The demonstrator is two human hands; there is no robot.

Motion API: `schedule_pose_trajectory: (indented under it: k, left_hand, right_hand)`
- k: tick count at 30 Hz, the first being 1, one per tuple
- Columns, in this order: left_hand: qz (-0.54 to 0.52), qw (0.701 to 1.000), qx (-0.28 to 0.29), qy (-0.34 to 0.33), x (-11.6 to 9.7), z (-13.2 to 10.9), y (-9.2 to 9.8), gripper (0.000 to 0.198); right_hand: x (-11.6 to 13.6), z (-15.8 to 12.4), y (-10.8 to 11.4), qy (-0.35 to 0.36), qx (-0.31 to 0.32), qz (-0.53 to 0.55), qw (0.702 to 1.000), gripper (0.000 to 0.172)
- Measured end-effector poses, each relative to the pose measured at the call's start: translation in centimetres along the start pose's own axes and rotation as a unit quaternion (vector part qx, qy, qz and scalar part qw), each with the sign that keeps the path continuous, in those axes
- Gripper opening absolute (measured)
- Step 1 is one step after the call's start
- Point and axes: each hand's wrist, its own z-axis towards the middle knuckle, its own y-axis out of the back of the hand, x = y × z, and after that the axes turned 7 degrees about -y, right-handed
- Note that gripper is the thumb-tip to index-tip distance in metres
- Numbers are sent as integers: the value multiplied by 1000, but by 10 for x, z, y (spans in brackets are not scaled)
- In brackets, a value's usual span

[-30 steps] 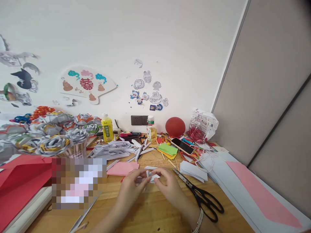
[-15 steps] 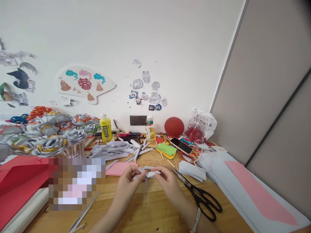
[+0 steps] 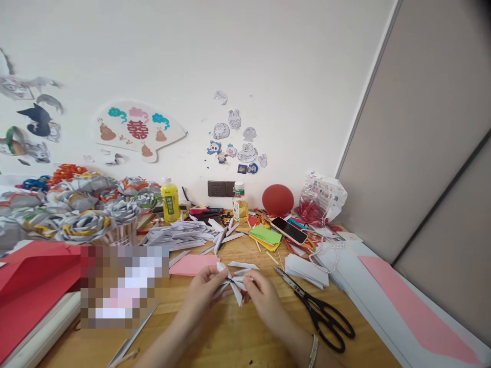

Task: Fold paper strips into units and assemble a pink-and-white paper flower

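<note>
Between my two hands is a bundle of folded white paper strips [image 3: 237,295], fanned out like petals around a dark spot at the centre. My left hand [image 3: 205,286] pinches it from the left, thumb on top. On the other side my right hand [image 3: 263,291] grips a strip's end between thumb and fingers. One loose folded white strip [image 3: 244,265] lies on the table just beyond. Pink paper [image 3: 194,265] is beside my left hand, and black-handled scissors [image 3: 316,306] lie to the right of my right hand.
A pile of folded white strips [image 3: 178,235] lies behind, near a yellow bottle [image 3: 170,200]. Farther right are green paper slips [image 3: 265,235], a phone [image 3: 289,230] and a white paper stack [image 3: 307,271]. Paper flowers [image 3: 82,225] and red paper [image 3: 34,281] fill the left.
The paper bundle has turned and opened out between my hands, so its petal-like strips and dark centre now show. The camera view has shifted slightly.
</note>
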Motion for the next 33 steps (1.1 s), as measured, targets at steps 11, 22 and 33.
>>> schedule_pose_trajectory:
  k: [11,22,33]
  left_hand:
    - [252,946,54,-196,6,23,14,29]
    - [298,926,30,-227,2,21,16,34]
    - [406,832,74,-370,12,8,12,35]
  right_hand:
    - [1,5,10,15,-30,-50,998,21]
    - [-9,8,12,28,-89,-43,995,21]
    - [17,-7,10,183,-54,-157,969,12]
